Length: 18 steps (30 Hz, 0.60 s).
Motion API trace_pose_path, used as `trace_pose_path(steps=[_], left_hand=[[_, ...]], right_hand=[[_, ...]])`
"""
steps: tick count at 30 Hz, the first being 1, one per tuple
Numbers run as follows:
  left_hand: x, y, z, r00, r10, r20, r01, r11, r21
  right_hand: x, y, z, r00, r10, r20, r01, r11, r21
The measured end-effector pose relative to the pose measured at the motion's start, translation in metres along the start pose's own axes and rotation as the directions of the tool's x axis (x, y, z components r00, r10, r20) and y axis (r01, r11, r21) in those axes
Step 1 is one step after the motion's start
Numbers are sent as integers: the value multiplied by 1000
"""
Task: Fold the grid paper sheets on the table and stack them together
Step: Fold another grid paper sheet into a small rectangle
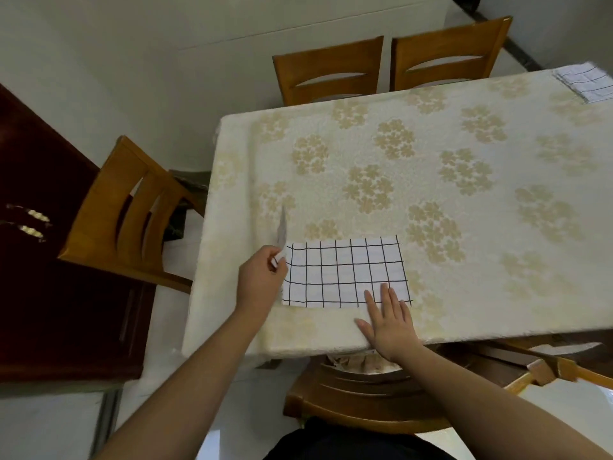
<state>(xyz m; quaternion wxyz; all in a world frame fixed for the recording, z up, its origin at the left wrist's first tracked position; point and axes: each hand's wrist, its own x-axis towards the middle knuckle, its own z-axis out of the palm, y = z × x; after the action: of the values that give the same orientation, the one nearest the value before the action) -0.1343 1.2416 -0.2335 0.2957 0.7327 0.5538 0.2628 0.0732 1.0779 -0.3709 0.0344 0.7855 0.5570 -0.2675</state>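
- The grid paper sheet (pixel 345 272) was laid flat near the table's (pixel 464 154) front edge.
- Its lifted left edge was pinched by the left hand (pixel 262 277).
- Its near right corner was pressed by the flat-fingered right hand (pixel 388 322).

The table (pixel 464 194) surface beyond the grid paper sheet (pixel 345 273) lies open across its middle and right — only a folded grid stack (pixel 587 83) occupies the far right corner. Chairs (pixel 331 71) border the far edge; another chair (pixel 132 207) borders the left end.
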Motion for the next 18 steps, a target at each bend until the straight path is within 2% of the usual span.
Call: trace_pose_path(steps=[5, 10, 13, 18], left_hand=[[-9, 30, 51, 993, 89, 81, -90, 996, 10], [-19, 58, 99, 971, 139, 195, -153, 987, 56], [-25, 66, 125, 947, 172, 271, -202, 976, 84], [-30, 72, 160, 930, 199, 309, -246, 962, 120]], right_hand=[[-2, 12, -5, 998, -52, -30, 53, 998, 28], [1, 30, -9, 990, -67, -126, 99, 960, 263], [1, 36, -22, 989, -8, -146, 84, 845, 528], [5, 42, -50, 995, 100, -17, -44, 580, 813]])
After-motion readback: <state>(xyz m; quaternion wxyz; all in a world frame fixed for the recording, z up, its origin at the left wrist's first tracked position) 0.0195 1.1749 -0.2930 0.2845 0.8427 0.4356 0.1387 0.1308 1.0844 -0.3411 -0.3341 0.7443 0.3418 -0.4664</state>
